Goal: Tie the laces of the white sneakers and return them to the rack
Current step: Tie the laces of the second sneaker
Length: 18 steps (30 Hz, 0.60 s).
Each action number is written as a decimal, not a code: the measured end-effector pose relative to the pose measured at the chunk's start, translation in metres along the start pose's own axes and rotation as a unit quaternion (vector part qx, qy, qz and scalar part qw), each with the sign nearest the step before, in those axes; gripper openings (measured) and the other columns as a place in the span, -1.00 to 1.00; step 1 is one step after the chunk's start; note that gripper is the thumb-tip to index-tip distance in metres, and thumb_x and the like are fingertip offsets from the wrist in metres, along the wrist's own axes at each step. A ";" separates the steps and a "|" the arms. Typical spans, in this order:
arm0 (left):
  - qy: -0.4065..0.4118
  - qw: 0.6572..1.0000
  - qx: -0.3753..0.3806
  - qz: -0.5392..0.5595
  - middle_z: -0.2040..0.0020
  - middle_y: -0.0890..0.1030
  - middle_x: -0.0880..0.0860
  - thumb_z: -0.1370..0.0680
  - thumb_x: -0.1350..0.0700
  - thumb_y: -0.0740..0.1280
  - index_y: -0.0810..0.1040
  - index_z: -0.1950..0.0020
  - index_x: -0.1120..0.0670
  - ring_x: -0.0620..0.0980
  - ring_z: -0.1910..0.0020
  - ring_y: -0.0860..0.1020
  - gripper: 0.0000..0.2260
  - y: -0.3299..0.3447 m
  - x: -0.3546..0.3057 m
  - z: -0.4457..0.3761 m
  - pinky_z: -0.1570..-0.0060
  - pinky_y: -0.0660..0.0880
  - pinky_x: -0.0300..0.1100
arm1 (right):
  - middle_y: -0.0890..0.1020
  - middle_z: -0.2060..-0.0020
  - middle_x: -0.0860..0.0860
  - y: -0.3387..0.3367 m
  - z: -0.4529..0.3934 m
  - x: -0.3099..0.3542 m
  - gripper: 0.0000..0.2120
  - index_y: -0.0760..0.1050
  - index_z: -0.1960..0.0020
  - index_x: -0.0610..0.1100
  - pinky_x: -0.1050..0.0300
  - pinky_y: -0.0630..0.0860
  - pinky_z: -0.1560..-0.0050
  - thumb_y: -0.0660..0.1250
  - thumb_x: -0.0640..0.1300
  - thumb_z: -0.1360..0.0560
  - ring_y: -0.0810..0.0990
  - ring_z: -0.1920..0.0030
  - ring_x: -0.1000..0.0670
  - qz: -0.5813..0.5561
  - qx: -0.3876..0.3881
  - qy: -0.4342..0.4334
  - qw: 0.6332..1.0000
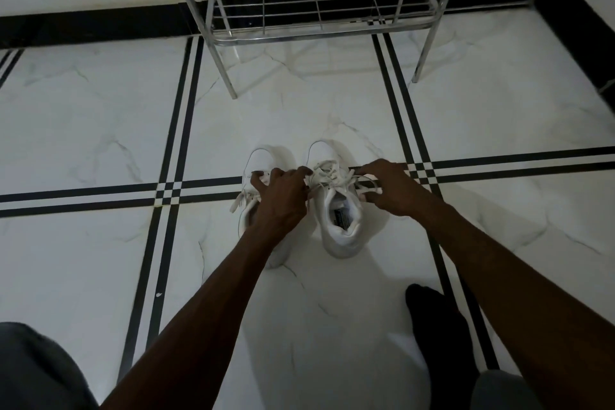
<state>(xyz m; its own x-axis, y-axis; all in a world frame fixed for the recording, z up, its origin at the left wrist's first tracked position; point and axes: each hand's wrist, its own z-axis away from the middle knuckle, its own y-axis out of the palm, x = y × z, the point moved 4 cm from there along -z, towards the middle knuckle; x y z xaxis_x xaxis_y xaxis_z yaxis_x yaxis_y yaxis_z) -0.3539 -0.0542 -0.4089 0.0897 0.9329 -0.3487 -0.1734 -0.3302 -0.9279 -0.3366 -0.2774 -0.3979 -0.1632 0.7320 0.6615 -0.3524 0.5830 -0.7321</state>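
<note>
Now your left hand [281, 198] & right hand [391, 190] fingers pinch the laces [332, 175] of the right sneaker [339, 210] at frame centre, rack [319, 7] up top. Uneven pull may loosen the knot w/ slack.

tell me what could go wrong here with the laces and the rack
1. Both the left hand and right hand pull laces of the right white sneaker; it may tip or slide on the glossy marble floor.
2. The left white sneaker has loose laces that could snag the metal wire rack.
</note>
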 end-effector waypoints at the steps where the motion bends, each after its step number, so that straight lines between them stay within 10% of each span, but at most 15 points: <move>1: 0.002 1.000 0.009 -0.007 -0.23 0.61 -0.04 -0.60 0.11 0.33 0.51 -0.37 -0.08 0.11 -0.37 0.43 -0.66 0.002 -0.001 -0.001 -0.41 0.09 0.29 | 0.65 -0.10 -0.28 0.003 0.000 0.004 -0.68 0.60 -0.18 -0.33 -0.20 0.54 -0.17 0.49 -0.32 -0.44 0.62 -0.10 -0.26 0.019 -0.020 -0.024 0.999; 6: 0.003 1.000 -0.005 0.014 0.06 0.62 -0.03 -0.64 0.15 0.26 0.51 -0.01 0.02 0.12 -0.23 0.52 -0.95 0.005 -0.009 -0.004 -0.41 0.06 0.27 | 0.72 0.05 -0.13 0.012 -0.006 0.006 -0.82 0.65 -0.10 -0.22 -0.04 0.55 -0.01 0.30 -0.23 -0.58 0.66 0.04 -0.13 0.023 -0.029 -0.044 0.998; 13: 0.003 0.998 -0.036 -0.049 0.26 0.46 -0.08 -0.53 0.27 0.31 0.60 0.12 0.03 0.12 -0.14 0.53 -0.84 0.000 -0.006 0.000 -0.37 0.05 0.22 | 0.72 0.17 -0.14 0.005 -0.011 0.006 -0.82 0.71 0.02 -0.17 -0.07 0.58 0.11 0.34 -0.30 -0.53 0.67 0.15 -0.16 0.134 -0.037 -0.046 0.989; 18: 0.020 0.988 -0.082 -0.129 0.37 0.47 -0.11 -0.24 0.32 0.36 0.67 0.23 -0.01 0.06 -0.02 0.55 -0.74 -0.005 -0.003 0.002 -0.32 0.01 0.17 | 0.71 0.29 -0.12 0.008 -0.010 0.002 -0.82 0.67 0.22 -0.17 0.22 0.18 0.37 0.35 -0.37 -0.45 0.55 0.33 -0.03 0.221 -0.044 -0.031 0.974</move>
<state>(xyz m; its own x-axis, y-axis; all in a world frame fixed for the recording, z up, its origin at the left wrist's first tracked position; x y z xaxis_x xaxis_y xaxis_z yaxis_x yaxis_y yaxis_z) -0.3548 -0.0552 -0.4025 0.1484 0.9838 -0.1004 0.0215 -0.1047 -0.9943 -0.3306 -0.2685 -0.4040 -0.3383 0.8970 0.2847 -0.1556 0.2450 -0.9570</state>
